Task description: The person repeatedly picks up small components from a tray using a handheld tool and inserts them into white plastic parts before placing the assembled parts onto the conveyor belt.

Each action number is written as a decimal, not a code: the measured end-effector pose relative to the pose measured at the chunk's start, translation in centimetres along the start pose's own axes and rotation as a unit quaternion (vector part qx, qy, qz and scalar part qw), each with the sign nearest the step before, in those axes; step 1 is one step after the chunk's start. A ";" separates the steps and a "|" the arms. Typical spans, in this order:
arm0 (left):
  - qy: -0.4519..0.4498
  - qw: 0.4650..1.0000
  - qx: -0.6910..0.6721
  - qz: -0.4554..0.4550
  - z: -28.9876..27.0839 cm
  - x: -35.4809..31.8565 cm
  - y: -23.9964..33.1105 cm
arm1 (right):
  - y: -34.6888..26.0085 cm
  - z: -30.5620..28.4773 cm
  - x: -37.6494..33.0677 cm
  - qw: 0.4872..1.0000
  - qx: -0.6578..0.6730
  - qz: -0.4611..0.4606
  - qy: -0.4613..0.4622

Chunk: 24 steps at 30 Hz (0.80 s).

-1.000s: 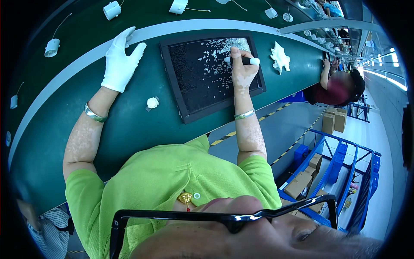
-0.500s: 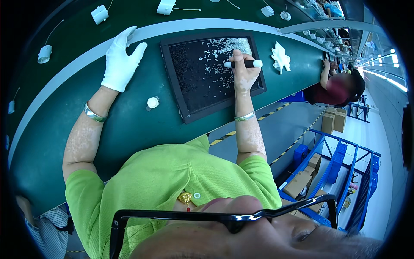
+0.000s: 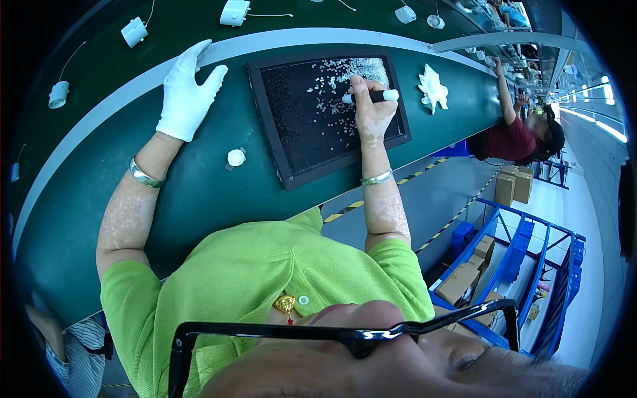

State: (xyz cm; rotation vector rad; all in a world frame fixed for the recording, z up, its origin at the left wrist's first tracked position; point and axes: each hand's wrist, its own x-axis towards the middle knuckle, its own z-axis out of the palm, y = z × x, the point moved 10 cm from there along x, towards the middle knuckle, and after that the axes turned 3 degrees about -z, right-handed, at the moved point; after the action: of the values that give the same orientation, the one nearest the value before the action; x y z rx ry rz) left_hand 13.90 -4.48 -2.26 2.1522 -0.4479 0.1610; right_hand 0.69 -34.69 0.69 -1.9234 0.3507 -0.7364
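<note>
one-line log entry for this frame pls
left hand: gloved, flat on green belt | right hand: holds pen tool over black tray of small white parts

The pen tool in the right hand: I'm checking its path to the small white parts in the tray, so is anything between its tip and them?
Nothing visible. The right hand holds the pen tool over the black tray, tip right at the white parts.

I see a green table (image 3: pixel 199 199) with a pale curved band along its far side. On it lie a black tray (image 3: pixel 292 159) of tiny white parts, a small white round piece (image 3: pixel 236 157), and a crumpled white glove (image 3: pixel 432 88).
</note>
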 end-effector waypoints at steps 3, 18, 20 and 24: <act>0.000 1.000 0.003 -0.001 0.1 0.0 -0.1 | 0.2 -0.2 0.1 1.000 -0.018 -0.002 0.005; 0.058 0.994 0.042 0.078 -1.2 -0.5 2.3 | 3.2 -2.4 0.7 0.948 0.309 0.060 0.040; 0.108 0.972 0.067 0.199 -2.3 -1.7 5.7 | 3.0 -2.4 0.8 0.944 0.322 0.063 0.040; 0.009 0.958 0.041 0.282 0.3 -3.4 10.5 | 3.0 -2.9 0.5 0.938 0.338 0.052 0.051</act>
State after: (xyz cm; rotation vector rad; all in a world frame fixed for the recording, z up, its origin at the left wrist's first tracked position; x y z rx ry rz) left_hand 6.79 -9.34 4.63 2.0468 -1.0542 0.5252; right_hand -0.54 -38.40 -0.87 -1.2121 0.2186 -0.7639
